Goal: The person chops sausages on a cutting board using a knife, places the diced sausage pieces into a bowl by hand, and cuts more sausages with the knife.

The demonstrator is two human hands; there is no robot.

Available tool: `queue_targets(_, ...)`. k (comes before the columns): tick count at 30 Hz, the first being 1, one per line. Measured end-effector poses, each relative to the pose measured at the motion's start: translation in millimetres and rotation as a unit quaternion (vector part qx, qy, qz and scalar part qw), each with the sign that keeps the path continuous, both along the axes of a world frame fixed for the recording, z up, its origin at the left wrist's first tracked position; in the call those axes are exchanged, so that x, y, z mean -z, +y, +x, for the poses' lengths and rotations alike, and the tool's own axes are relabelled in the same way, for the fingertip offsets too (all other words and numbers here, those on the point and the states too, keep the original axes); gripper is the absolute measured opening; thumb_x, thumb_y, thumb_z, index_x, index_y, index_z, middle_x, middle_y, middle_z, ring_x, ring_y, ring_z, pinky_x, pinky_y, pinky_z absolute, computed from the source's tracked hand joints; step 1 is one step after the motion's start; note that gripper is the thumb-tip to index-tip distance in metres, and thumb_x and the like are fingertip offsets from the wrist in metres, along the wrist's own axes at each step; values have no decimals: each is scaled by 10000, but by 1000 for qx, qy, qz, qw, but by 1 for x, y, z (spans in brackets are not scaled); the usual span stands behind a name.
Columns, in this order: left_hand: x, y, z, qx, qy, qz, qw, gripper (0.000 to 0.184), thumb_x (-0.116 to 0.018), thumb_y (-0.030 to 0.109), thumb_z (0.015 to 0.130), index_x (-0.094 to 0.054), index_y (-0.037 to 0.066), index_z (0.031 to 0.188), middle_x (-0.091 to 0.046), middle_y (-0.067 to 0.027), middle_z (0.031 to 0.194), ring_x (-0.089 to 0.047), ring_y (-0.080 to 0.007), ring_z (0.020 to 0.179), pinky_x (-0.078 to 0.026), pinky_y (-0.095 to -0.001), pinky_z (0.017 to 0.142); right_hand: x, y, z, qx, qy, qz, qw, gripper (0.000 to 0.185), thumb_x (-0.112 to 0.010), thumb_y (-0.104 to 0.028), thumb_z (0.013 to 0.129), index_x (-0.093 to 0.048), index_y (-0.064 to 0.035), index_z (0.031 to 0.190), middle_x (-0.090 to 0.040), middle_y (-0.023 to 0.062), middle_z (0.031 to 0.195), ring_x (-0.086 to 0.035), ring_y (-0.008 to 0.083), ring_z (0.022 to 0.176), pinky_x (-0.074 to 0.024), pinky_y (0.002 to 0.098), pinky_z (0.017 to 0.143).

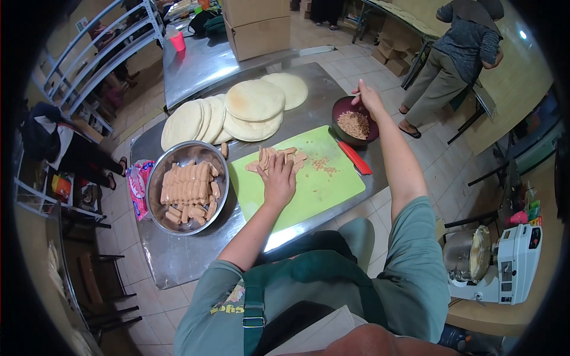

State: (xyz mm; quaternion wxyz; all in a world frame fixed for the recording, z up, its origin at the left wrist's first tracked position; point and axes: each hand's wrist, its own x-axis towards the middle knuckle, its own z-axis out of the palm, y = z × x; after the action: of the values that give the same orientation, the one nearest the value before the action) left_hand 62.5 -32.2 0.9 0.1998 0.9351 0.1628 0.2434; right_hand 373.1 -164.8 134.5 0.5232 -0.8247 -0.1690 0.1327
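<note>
My left hand [278,180] lies flat with its fingers spread over a pile of sliced sausages [297,159] on the green cutting board [314,199]. My right hand [369,101] is raised above the dark bowl [339,109], its fingers apart and nothing visible in them. Chopped sausage bits [353,125] fill part of that bowl. Small crumbs [322,166] are scattered on the board. A red knife [355,158] rests along the board's right edge. To the left, a steel bowl [153,204] holds whole sausages [187,184], some still in clear wrap.
Round flatbreads [255,99] are stacked on the metal table [172,258] behind the board. Beside the steel bowl lies a pink packet [138,187]. Cardboard boxes [258,35] stand farther back. A white stand mixer [516,264] is at right. Other people stand at left and upper right.
</note>
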Motion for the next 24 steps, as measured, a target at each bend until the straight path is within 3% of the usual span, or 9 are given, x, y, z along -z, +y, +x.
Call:
queue_targets(2,0,0,0,0,1,-1,1000,299,-493,214,857,-526,117,1139,-394,-115,1324,-292,-327,1283,-104,-692,980,14,4,-4,-2,-11,-5,1000,374,-482,-381,907,-568,-21,954,-592,41,644,-571,142,623,-464,290,603)
queue_targets(4,-1,0,0,0,3,-4,1000,301,-493,215,857,-524,116,1140,-389,-115,1328,-289,-327,1284,-106,-694,978,33,5,1,-15,-166,-67,984,467,-419,-474,904,-590,-45,972,-614,38,655,-592,173,745,-460,334,703)
queue_targets(8,0,0,0,-1,1,0,1000,301,-496,211,856,-522,115,1140,-387,-114,1328,-288,-328,1285,-109,-695,977,30,3,1,16,-149,-78,986,566,-360,-546,892,-611,-47,989,-657,89,826,-582,221,909,-430,373,816)
queue_targets(10,-1,0,0,0,-1,-6,1000,301,-500,205,853,-522,113,1139,-388,-115,1327,-287,-329,1286,-110,-695,976,2,6,-20,-42,-103,-322,940,575,-420,-532,866,-534,-54,1165,-621,168,1011,-589,296,964,-416,403,881)
queue_targets(14,-1,0,0,-1,2,-8,1000,307,-504,198,850,-517,113,1145,-388,-114,1326,-285,-330,1288,-112,-692,977,24,11,-21,25,-124,-248,960,597,-403,-555,864,-524,-78,1201,-552,170,1164,-539,325,1057,-392,412,922)
queue_targets(16,-1,0,0,0,-11,-9,1000,323,-508,187,846,-505,113,1160,-384,-117,1330,-284,-331,1288,-115,-690,977,30,9,-22,-18,-219,-37,975,528,-440,-482,872,-527,-61,1179,-521,166,1207,-508,315,1103,-396,397,925)
queue_targets(17,-1,0,-1,-1,-8,-9,1000,323,-508,187,846,-505,113,1160,-384,-117,1330,-284,-331,1288,-115,-690,977,27,8,-35,-18,-217,-37,975,528,-440,-482,872,-527,-61,1179,-521,166,1207,-508,315,1103,-396,397,925)
queue_targets(20,-1,0,0,-3,-13,-17,1000,339,-510,162,840,-495,113,1175,-374,-120,1341,-283,-337,1287,-119,-686,979,26,2,-102,-75,-189,79,976,379,-591,-149,798,-510,-5,1139,-506,186,1212,-506,294,1113,-412,365,920)
queue_targets(24,1,2,0,-11,-30,-21,999,395,-503,89,808,-479,116,1201,-355,-127,1359,-267,-346,1296,-122,-674,989,80,-29,-178,-190,-236,-113,946,557,-604,-241,815,-404,-13,1282,-382,222,1338,-353,342,1266,-300,381,1034)
